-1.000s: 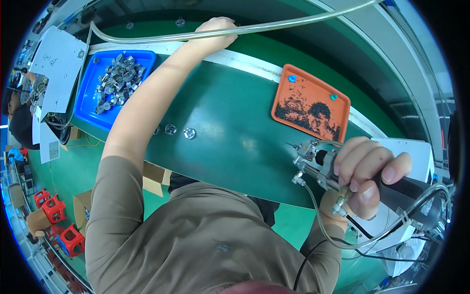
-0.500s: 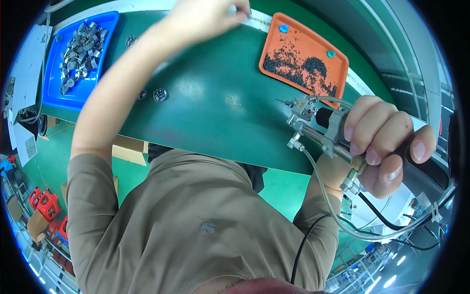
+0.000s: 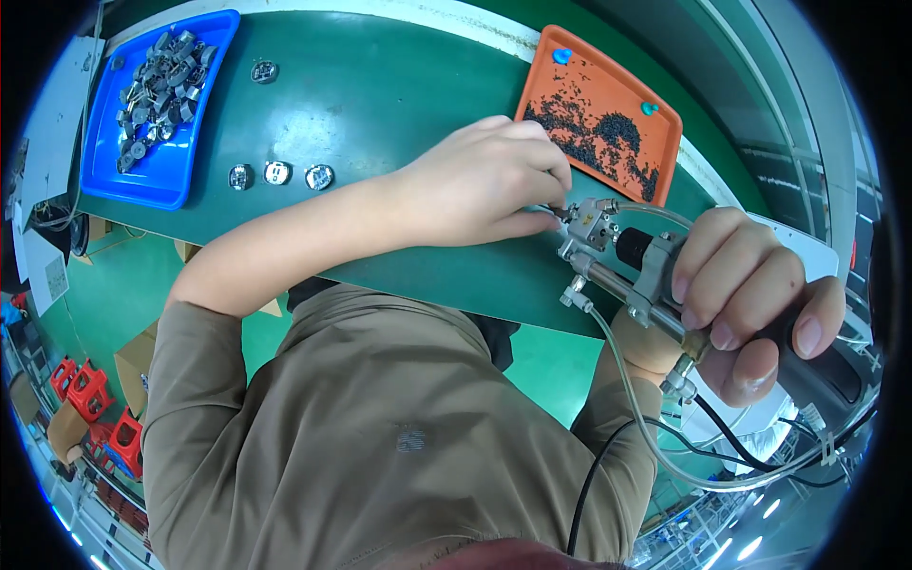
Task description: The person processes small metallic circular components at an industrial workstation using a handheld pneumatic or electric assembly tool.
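Note:
My right hand [image 3: 746,304] is wrapped round a pneumatic hand tool [image 3: 655,285] with a black grip, a metal barrel and a valve block at its front end. A clear hose and a black hose hang from it. My left hand [image 3: 508,180] reaches across the green table, fingers closed in a pinch right at the tool's thin front tip. Something small and dark shows between thumb and fingers, mostly hidden. Left of that forearm, three round metal parts [image 3: 276,173] lie in a row, and another round part [image 3: 264,71] lies farther back.
A blue tray [image 3: 100,176] at the far left holds a heap of round metal parts. An orange tray [image 3: 651,123] at the back right holds many tiny black pieces and two blue-green knobs. Red stools [image 3: 90,389] stand on the floor at left.
My left hand has come down from the table's far edge to the tool's tip. The tool and my right hand have hardly moved. Three parts in a row now show left of the forearm.

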Demonstrator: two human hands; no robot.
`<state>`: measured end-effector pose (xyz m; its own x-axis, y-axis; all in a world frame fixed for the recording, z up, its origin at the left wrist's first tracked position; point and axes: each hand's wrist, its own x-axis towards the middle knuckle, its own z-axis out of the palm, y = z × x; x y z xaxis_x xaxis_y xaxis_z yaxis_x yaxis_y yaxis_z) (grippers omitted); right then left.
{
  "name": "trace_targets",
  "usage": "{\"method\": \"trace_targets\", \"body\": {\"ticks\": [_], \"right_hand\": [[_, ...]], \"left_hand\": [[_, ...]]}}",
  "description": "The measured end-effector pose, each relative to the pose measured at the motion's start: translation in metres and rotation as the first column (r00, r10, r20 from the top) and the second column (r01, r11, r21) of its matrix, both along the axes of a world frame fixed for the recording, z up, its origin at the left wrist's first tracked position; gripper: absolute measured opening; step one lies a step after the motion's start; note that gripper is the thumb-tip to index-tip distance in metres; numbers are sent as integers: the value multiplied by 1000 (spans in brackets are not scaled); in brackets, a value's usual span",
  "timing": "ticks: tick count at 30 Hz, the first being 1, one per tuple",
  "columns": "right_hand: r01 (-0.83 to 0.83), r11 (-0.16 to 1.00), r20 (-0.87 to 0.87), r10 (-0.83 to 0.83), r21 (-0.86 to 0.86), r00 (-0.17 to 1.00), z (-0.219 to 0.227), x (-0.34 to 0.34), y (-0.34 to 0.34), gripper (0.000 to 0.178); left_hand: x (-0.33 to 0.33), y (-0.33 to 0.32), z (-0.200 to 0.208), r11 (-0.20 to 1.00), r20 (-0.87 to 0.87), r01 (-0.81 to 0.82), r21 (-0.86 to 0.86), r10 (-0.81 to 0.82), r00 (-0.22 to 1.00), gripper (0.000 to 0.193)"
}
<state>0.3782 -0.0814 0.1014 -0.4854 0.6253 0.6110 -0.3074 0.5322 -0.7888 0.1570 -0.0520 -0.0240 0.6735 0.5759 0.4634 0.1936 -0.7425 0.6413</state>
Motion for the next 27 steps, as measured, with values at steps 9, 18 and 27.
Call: {"method": "trace_targets", "body": {"ticks": [9, 18, 27], "right_hand": [[186, 976, -270, -149, 114, 951, 14, 15, -26, 21], [144, 989, 181, -137, -24, 974, 31, 26, -5, 27], [112, 993, 219, -102, -35, 970, 15, 8, 2, 31]], "left_hand": [[28, 39, -1, 962, -229, 47, 270, 17, 973, 18], [-29, 22, 10, 990, -189, -106, 95, 122, 974, 23], [-50, 11, -1, 989, -274, -21, 144, 61, 960, 14]]}}
